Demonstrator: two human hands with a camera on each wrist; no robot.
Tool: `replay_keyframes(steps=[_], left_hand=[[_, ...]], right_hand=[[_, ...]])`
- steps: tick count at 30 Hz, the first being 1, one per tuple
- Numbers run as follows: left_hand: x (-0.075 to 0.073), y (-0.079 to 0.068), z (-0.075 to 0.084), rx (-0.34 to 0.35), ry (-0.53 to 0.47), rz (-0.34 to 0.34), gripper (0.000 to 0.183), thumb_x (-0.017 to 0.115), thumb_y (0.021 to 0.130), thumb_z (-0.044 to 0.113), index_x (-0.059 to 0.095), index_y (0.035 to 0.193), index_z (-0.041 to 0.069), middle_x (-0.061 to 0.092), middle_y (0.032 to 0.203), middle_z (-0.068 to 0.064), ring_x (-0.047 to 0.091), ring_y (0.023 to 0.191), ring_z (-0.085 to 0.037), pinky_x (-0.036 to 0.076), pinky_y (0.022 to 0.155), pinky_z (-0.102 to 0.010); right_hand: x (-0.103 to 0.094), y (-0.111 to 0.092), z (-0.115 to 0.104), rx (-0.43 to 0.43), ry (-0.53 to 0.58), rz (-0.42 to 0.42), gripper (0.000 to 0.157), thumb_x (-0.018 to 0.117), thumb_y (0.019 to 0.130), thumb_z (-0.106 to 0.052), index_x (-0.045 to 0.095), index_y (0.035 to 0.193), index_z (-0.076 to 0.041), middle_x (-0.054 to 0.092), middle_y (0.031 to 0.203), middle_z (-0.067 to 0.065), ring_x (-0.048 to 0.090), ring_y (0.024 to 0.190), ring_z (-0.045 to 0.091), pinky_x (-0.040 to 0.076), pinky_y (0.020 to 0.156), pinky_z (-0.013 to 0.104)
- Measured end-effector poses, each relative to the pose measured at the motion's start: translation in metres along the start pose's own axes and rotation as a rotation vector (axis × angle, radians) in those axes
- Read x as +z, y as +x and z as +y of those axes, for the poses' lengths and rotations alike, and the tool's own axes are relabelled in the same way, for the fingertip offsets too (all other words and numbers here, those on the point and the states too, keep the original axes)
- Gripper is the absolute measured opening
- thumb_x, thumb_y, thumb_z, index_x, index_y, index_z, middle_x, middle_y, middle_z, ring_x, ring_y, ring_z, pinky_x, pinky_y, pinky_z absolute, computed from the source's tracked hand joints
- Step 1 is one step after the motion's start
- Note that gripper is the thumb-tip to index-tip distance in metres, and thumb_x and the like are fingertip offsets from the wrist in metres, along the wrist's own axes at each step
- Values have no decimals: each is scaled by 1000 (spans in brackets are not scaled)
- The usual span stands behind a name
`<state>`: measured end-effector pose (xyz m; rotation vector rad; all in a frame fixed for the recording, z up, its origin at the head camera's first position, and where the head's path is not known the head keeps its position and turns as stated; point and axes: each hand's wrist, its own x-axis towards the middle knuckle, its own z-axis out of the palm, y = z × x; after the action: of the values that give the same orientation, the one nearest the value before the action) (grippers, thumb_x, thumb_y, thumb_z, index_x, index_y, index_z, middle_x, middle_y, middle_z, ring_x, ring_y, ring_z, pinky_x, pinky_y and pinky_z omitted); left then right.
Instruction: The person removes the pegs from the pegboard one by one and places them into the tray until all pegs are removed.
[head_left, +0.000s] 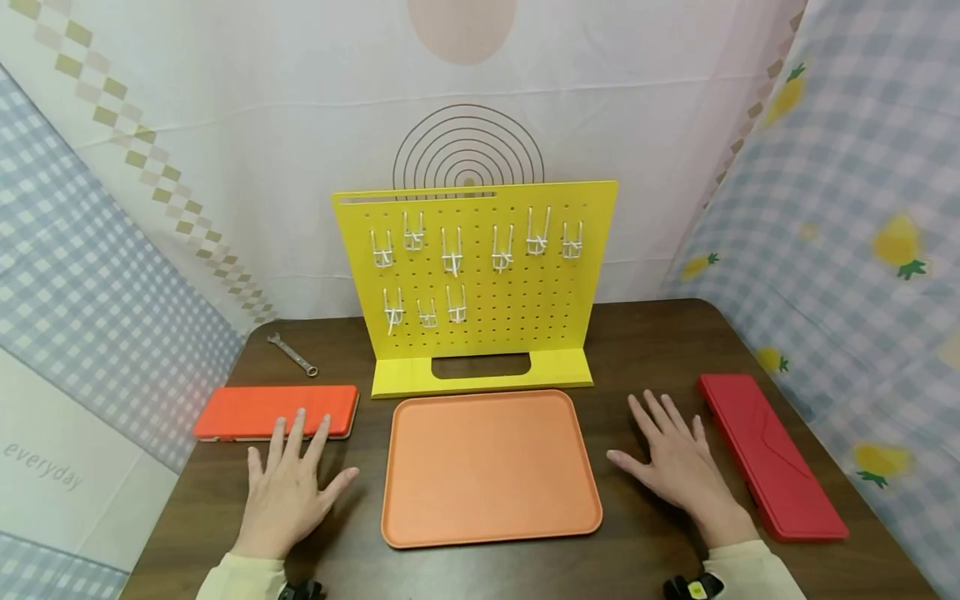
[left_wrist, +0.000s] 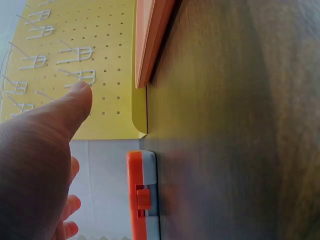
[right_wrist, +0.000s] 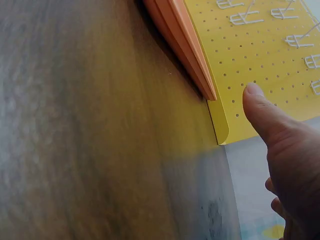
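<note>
My left hand (head_left: 287, 492) is spread with straight fingers, holding nothing; its fingertips overlap the front edge of an orange-red flat case (head_left: 277, 410) in the head view. A latch (left_wrist: 143, 199) shows on that case's side in the left wrist view. On the right, my right hand (head_left: 678, 462) is spread too, between an orange tray (head_left: 491, 467) and a red flat case (head_left: 772, 458). Behind the tray stands a yellow pegboard (head_left: 480, 308) with several white wire hooks (head_left: 501, 250) on it. A combination wrench (head_left: 293, 355) lies behind the orange-red case.
Everything stands on a dark wooden table (head_left: 465, 575). A pale curtain (head_left: 300, 167) hangs close behind the pegboard, and checked cloth (head_left: 840, 250) borders the right side. The red case lies slanted along the table's right edge.
</note>
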<state>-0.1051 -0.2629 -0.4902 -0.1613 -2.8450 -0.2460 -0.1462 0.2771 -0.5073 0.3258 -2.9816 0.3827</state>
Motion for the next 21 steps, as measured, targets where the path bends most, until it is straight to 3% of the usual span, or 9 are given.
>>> replay_keyframes(steps=[5,11,16,21], left_hand=[[0,0,4,26,-43,17,84,63,85,59,36,150,14,17,157,-19,13,142,-42,15,98,-74],[5,4,29,115,-198,75,73,71,86,38,43,143,4,41,141,-25,39,127,-44,37,93,-62],[14,9,48,94,-325,2,67,72,87,27,43,143,5,56,116,-16,58,95,-28,49,77,-45],[24,16,54,26,-400,-68,62,71,87,23,46,141,4,56,95,-6,47,69,-11,43,62,-30]], right_hand=[[2,4,-3,-16,47,2,94,52,82,-73,23,155,-20,24,155,16,19,141,39,15,101,71],[6,11,-17,-56,204,-1,84,59,86,-62,35,150,-13,31,151,19,29,135,42,26,99,66],[10,18,-33,-44,327,-13,73,66,86,-52,46,144,-13,39,146,17,35,132,39,33,99,63],[17,23,-41,-17,391,11,56,71,86,-43,59,133,-15,56,127,10,55,109,27,47,87,49]])
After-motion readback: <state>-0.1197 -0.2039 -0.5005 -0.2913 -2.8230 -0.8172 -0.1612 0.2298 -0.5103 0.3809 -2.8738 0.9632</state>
